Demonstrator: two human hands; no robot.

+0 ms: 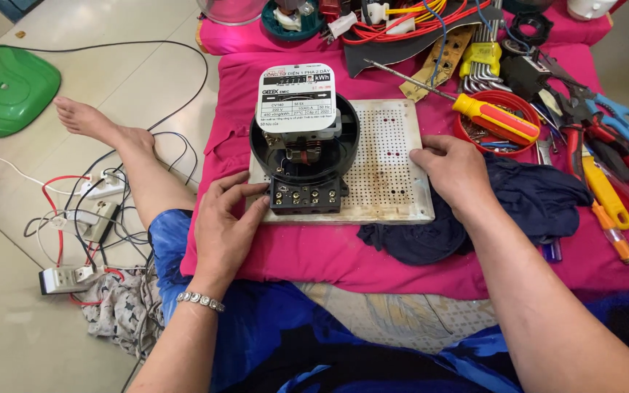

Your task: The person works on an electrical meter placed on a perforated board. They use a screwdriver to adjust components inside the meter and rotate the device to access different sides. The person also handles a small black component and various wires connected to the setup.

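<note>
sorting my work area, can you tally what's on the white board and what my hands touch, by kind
Black electricity meter: 1
White perforated board: 1
Hands on them: 2, left hand at the meter's terminal block, right hand on the board's edge
Total: 4

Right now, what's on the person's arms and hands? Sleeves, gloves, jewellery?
Both arms are bare from the elbow down: no sleeves, no gloves. The left hand has a silver-coloured beaded bracelet at the wrist. The right hand shows no ring, watch or band.
</note>
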